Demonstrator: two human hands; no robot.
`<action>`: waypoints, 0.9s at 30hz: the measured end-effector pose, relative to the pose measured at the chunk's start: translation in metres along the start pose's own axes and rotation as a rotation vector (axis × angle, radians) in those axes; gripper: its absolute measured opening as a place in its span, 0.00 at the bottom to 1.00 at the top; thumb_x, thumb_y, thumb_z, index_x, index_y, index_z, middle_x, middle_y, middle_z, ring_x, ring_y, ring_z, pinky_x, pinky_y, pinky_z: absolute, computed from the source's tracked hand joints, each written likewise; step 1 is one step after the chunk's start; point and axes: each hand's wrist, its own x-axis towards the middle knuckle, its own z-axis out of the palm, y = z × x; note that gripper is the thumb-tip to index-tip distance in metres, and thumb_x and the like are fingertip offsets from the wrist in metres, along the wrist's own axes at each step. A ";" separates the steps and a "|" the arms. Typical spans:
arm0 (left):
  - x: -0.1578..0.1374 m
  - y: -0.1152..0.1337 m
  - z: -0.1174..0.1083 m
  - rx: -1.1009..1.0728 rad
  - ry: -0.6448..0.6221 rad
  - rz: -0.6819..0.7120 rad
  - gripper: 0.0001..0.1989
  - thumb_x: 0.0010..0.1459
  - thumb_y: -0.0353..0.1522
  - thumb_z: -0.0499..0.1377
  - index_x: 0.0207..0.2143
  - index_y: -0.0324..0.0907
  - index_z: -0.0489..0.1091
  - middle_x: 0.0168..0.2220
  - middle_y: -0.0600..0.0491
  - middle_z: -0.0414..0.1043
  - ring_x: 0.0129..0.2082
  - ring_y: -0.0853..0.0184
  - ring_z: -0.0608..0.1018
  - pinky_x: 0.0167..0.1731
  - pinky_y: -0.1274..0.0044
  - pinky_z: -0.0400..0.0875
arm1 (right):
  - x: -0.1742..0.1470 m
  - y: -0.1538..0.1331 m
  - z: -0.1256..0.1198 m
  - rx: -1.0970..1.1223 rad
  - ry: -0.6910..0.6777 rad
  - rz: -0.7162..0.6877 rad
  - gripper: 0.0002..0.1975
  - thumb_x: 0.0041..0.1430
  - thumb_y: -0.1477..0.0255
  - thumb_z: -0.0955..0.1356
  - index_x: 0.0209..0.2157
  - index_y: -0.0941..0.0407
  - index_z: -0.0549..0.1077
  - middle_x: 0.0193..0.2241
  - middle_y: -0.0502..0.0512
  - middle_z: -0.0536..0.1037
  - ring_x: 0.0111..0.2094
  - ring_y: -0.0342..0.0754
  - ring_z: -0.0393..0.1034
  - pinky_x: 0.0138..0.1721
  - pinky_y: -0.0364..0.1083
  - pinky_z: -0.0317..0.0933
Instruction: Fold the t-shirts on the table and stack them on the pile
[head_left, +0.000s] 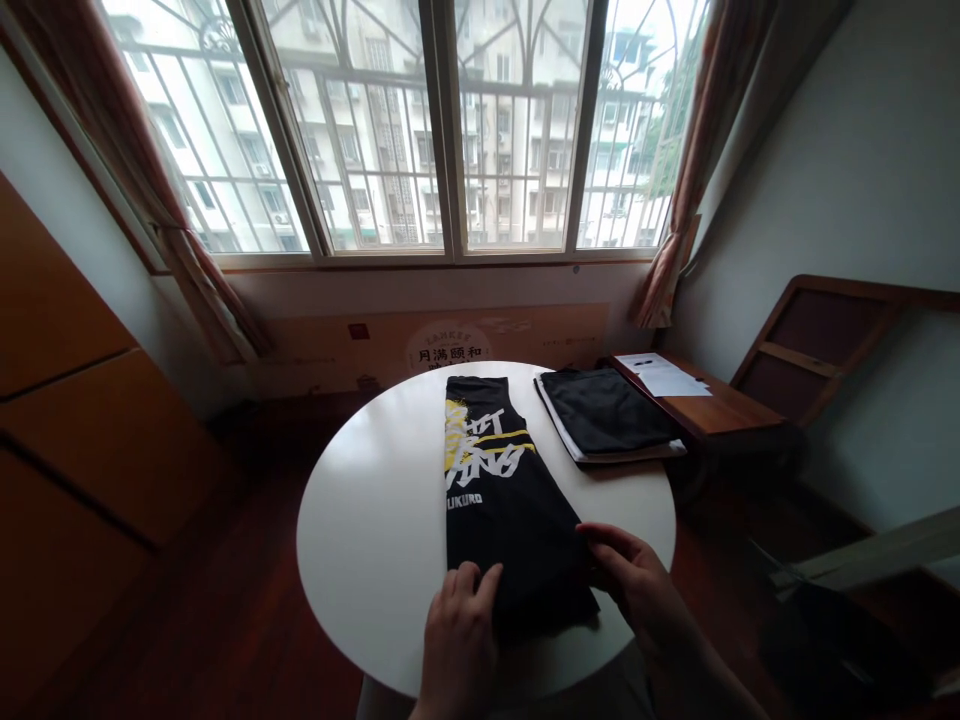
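A black T-shirt with white lettering and yellow marks lies folded lengthwise on a round white table. Its straight fold runs along the left side and its lower end points toward me. My left hand is closed at the lower left edge, fingers bent over the fabric. At the right edge, my right hand pinches the cloth between thumb and fingers. The lower right corner is dark and slightly raised. What lies under my fingertips is hidden.
A stack of folded dark and white clothes lies at the table's right rear. Beyond it stands a low wooden side table with papers, beside a wooden chair. A long cardboard box stands below the window.
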 end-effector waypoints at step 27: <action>-0.031 -0.051 0.006 0.002 0.459 0.167 0.19 0.60 0.21 0.53 0.51 0.44 0.72 0.44 0.48 0.70 0.39 0.64 0.75 0.38 0.75 0.75 | 0.005 0.031 -0.065 -0.997 -0.217 -0.167 0.22 0.63 0.56 0.64 0.46 0.56 0.81 0.42 0.58 0.81 0.40 0.49 0.76 0.44 0.45 0.68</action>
